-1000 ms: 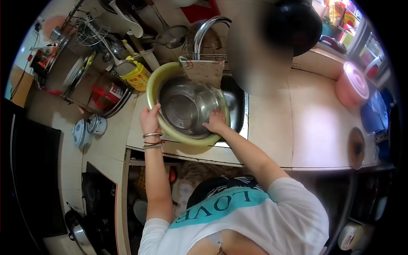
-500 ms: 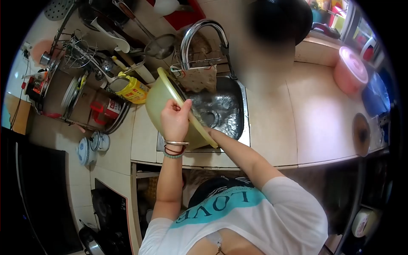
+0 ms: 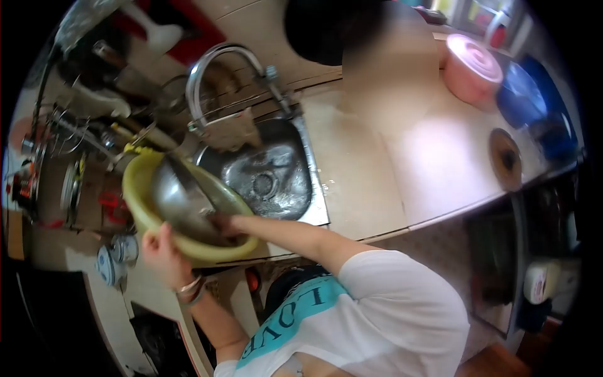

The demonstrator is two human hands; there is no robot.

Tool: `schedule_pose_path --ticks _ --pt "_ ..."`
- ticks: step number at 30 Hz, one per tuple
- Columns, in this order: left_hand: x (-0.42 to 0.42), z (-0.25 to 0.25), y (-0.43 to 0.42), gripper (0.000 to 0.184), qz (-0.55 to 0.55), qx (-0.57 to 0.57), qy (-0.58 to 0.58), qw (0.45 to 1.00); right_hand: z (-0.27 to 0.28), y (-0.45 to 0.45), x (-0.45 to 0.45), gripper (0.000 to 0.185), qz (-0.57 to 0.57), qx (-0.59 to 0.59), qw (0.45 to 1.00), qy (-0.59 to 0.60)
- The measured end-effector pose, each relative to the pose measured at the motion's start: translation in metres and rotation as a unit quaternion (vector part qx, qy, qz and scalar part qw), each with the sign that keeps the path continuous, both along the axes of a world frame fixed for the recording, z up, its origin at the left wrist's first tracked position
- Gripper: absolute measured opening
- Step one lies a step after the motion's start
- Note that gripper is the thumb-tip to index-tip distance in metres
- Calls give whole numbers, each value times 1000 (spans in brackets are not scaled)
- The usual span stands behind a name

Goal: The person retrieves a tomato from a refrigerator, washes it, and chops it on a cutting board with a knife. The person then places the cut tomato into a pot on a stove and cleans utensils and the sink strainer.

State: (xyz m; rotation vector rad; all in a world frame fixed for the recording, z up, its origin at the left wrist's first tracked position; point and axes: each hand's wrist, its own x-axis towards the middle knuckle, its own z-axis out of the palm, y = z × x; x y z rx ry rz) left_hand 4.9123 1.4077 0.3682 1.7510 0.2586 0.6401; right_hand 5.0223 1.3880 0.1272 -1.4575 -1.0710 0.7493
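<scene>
A pale yellow plastic basin (image 3: 135,188) rests tilted at the left side of the sink. A shiny steel bowl (image 3: 176,195) lies inside it, leaning over. At the basin's near left rim is my left hand (image 3: 166,257), closed on the edge with the thumb up; motion blurs it a little. My right hand (image 3: 225,227) reaches into the basin and is closed at the steel bowl's near edge, its fingers partly in shadow. Water shimmers on the floor of the metal sink (image 3: 286,182), around the drain.
An arched chrome faucet (image 3: 195,81) stands behind the sink, with a beige cloth (image 3: 232,131) hanging below it. Utensils and a dish rack (image 3: 63,169) crowd the left. Blue-and-white lidded pots (image 3: 112,264) stand near the left hand. A pink lidded bucket (image 3: 472,69) sits far right.
The basin has moved left from over the sink and tipped back, so its inside and the steel bowl now show. Both hands moved left with it. The camera view has turned.
</scene>
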Motion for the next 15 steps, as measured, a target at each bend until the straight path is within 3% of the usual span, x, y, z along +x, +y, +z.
schedule_pose_path --ticks 1,2,3,4,5,7,8,9,10,11,12,14,15 --pt "-9 -5 15 6 -1 -22 -24 999 8 1 -3 88 -43 -36 998 -29" --pt "-21 -11 32 11 14 -24 -46 999 37 -14 -18 90 -141 -157 977 -35" --pt "-34 -12 39 15 19 -126 -56 990 70 -32 -34 91 -224 -277 934 -22" --pt "-46 -34 79 18 14 -115 -55 992 74 -37 -30 94 -166 -297 939 -49" --pt "-60 -43 88 18 -3 -176 -49 983 83 -51 -36 92 -175 -303 932 -91" --pt "-82 -69 112 36 52 -344 -24 937 89 -65 -32 86 -158 -276 942 -105" --pt "-93 -90 131 43 21 -370 -27 928 94 -88 -34 75 -187 -104 975 -62" --pt "-100 -97 131 41 83 -373 -19 924 116 -126 -34 67 -163 -14 983 -82" --pt "-111 -106 141 38 55 -405 -4 913 128 -170 -38 59 -179 85 974 -109" --pt "-116 -115 143 36 101 -376 6 921 121 -209 -34 52 -250 104 939 -211" --pt "-124 -128 146 35 125 -290 -3 949 102 -257 -25 47 -323 131 908 -231" --pt "-139 -142 160 34 177 -164 -1 970 92 -383 -44 45 -547 25 833 -85" --pt "-143 -137 158 33 196 -178 0 964 56 -453 -43 44 -673 -187 668 -254"
